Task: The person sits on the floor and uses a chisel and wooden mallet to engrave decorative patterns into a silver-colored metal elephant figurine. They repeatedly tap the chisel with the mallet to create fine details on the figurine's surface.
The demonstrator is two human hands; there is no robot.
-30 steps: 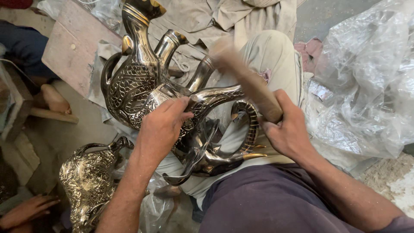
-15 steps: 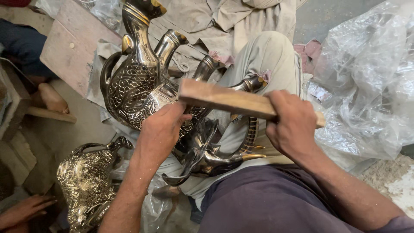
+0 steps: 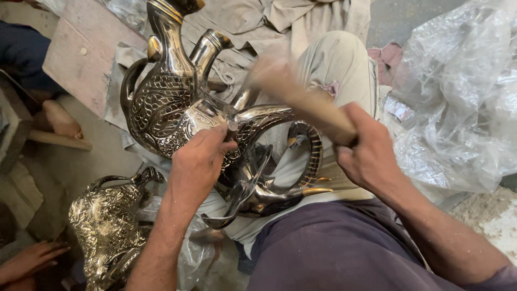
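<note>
Handle not yet seated: left hand (image 3: 196, 161) pinches it against the jug (image 3: 167, 108), right hand (image 3: 371, 153) clamps a wooden stick (image 3: 301, 99) above the jug.

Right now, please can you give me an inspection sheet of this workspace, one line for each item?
Surface: the person's lap in pale trousers; dusty floor below.
Job's things: engraved metal ewer leaning on the lap; curved metal pieces beneath it.
Clutter: second engraved vessel on the floor; crumpled clear plastic; wooden board; cloth.
Grippers: left hand pinches a small piece against the ewer; right hand grips a wooden stick, blurred.
Cables: nothing seen.
Surroundings: another person's hand and foot at the left.
</note>
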